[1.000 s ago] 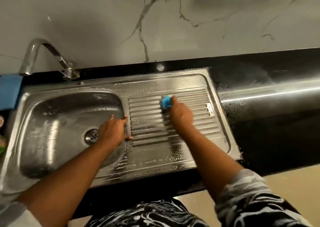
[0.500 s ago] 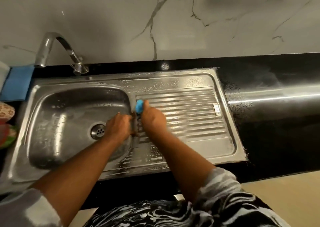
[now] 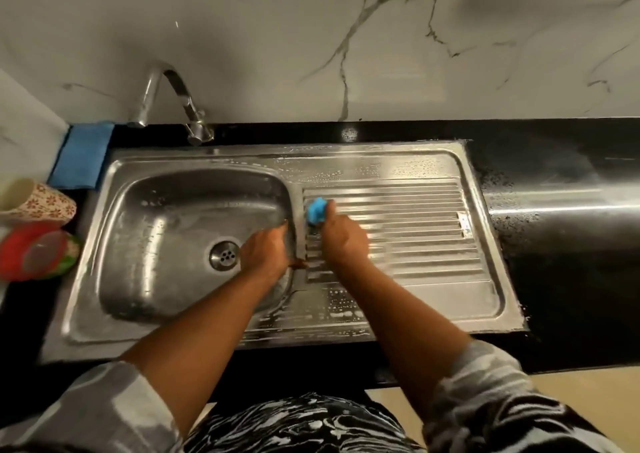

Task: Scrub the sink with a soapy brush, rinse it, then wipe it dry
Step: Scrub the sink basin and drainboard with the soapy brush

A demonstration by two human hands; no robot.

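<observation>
Head view: your right hand (image 3: 344, 241) has its fingers curled round the blue brush (image 3: 317, 211) and presses it onto the far-left corner of the ribbed drainboard (image 3: 415, 245), just right of the ridge that divides it from the basin (image 3: 166, 245). Only the brush's far end shows past your fingertips; it is bright blue, rounded and slightly blurred, and its bristles cannot be made out. Your left hand (image 3: 265, 253) lies just beside the right one, apart from the brush. It holds nothing and rests on the basin's right edge, fingers loose and pointing far down the basin wall, thumb lying out on the dividing ridge.

The stainless steel sink (image 3: 346, 162) is set into a glossy black counter (image 3: 571, 245). Soapy streaks and small bubbles cover its far rim, the near rim and the ribs near your right hand. The basin is wet and shiny, with the round drain (image 3: 224, 255) just left of your left hand. A curved chrome tap (image 3: 166, 99) stands at the far rim. A folded blue cloth (image 3: 83, 156) lies at the sink's far-left corner; nearer on the left sit a flower-patterned cup (image 3: 38, 203) and a red and green container (image 3: 38, 255).
</observation>
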